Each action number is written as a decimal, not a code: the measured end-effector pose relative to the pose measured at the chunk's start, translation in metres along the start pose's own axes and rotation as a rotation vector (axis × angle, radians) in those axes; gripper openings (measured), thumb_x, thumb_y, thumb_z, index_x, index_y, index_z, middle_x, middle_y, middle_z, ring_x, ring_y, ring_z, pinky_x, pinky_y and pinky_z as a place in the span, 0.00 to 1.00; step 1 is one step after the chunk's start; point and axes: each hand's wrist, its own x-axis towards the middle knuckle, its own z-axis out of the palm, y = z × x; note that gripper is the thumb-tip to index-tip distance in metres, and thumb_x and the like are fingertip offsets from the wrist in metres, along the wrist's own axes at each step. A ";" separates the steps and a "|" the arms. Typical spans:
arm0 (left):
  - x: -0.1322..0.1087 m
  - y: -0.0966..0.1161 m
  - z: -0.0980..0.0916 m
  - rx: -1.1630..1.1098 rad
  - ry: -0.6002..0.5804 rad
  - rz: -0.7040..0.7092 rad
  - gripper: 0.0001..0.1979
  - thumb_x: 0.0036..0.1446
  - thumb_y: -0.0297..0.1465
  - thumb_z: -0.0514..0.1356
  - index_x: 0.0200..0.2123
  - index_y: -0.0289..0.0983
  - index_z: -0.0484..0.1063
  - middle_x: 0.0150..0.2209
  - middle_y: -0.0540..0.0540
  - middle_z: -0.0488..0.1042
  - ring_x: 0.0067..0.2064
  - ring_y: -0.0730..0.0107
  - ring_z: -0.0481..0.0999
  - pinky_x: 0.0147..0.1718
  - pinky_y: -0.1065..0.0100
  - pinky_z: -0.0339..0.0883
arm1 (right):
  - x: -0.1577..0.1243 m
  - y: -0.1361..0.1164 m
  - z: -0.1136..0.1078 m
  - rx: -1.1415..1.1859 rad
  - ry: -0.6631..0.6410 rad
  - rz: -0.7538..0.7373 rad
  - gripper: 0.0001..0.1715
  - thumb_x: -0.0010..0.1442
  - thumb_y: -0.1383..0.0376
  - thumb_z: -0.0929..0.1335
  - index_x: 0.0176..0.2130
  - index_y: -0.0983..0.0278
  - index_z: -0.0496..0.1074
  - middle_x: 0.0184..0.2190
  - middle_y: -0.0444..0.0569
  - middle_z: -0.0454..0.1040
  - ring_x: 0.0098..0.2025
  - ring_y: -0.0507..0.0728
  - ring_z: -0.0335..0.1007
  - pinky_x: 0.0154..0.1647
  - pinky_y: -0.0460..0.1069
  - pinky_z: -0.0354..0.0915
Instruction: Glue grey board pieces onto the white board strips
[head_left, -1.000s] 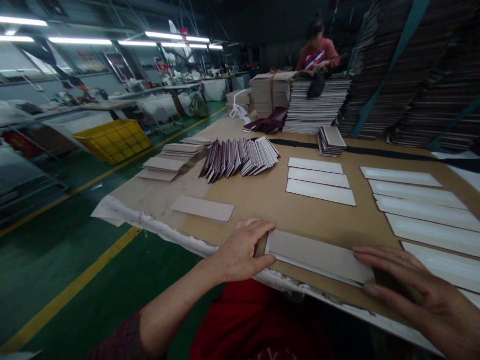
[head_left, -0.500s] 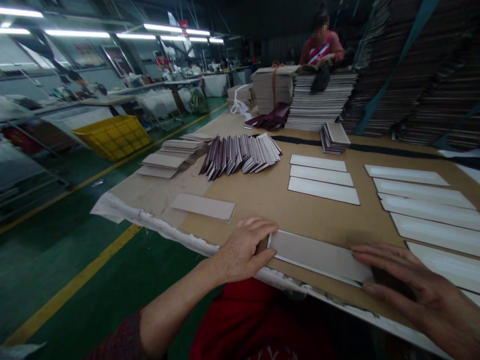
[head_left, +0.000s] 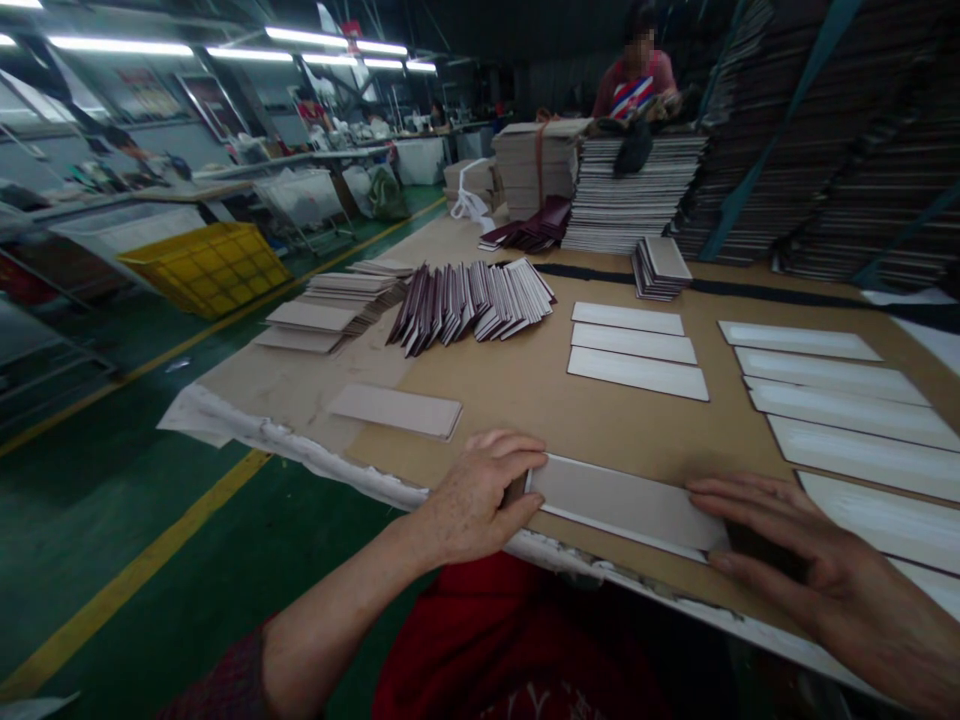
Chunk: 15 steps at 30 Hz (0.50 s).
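A long strip of grey cardboard [head_left: 622,505] lies on a slightly larger white-edged piece at the front edge of the table. My left hand [head_left: 480,495] grips its left end, fingers at the far corner and thumb at the near one. At the other end my right hand [head_left: 802,560] holds it the same way, with fingers on the far side and thumb on the near side. The fingers hide both ends in part. A small pile of grey cardboard strips [head_left: 397,410] lies beyond my left hand. White strips with dark edges [head_left: 862,435] lie in a column beyond my right hand.
Three white strips [head_left: 637,370] lie mid-table. A leaning row of maroon-and-white folded pieces [head_left: 472,305] and grey board stacks [head_left: 322,310] are further left. Tall board stacks [head_left: 630,195] stand behind, near a person [head_left: 637,80]. A yellow crate [head_left: 206,265] sits on the floor.
The view has turned slightly, so the whole scene sits a little further left and higher. Both hands stay at the ends of the cardboard strip, with little visible movement against it.
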 end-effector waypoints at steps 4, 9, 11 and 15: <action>0.002 0.001 -0.001 0.018 -0.011 -0.010 0.17 0.63 0.32 0.60 0.55 0.40 0.70 0.57 0.41 0.73 0.59 0.54 0.69 0.59 0.47 0.61 | 0.000 -0.007 -0.006 0.024 -0.109 0.062 0.20 0.66 0.51 0.69 0.56 0.47 0.73 0.58 0.45 0.73 0.61 0.65 0.67 0.59 0.71 0.68; 0.003 -0.001 0.000 0.040 -0.013 -0.004 0.17 0.63 0.31 0.60 0.55 0.40 0.70 0.57 0.42 0.73 0.59 0.53 0.69 0.58 0.46 0.62 | 0.002 -0.016 -0.008 0.057 -0.142 0.108 0.19 0.67 0.55 0.67 0.57 0.51 0.73 0.59 0.48 0.72 0.63 0.65 0.64 0.63 0.71 0.63; 0.002 -0.002 0.000 0.045 -0.013 -0.001 0.17 0.63 0.31 0.60 0.55 0.40 0.70 0.57 0.42 0.73 0.59 0.53 0.69 0.58 0.46 0.62 | 0.001 -0.017 -0.008 0.058 -0.142 0.109 0.20 0.68 0.55 0.67 0.57 0.51 0.73 0.60 0.48 0.72 0.63 0.65 0.64 0.64 0.71 0.62; 0.002 -0.001 0.001 0.048 -0.002 0.000 0.17 0.62 0.31 0.60 0.55 0.39 0.71 0.56 0.42 0.74 0.58 0.53 0.69 0.58 0.46 0.62 | -0.002 -0.017 -0.006 0.033 -0.157 0.106 0.21 0.69 0.56 0.66 0.59 0.51 0.71 0.62 0.48 0.70 0.64 0.64 0.63 0.65 0.71 0.61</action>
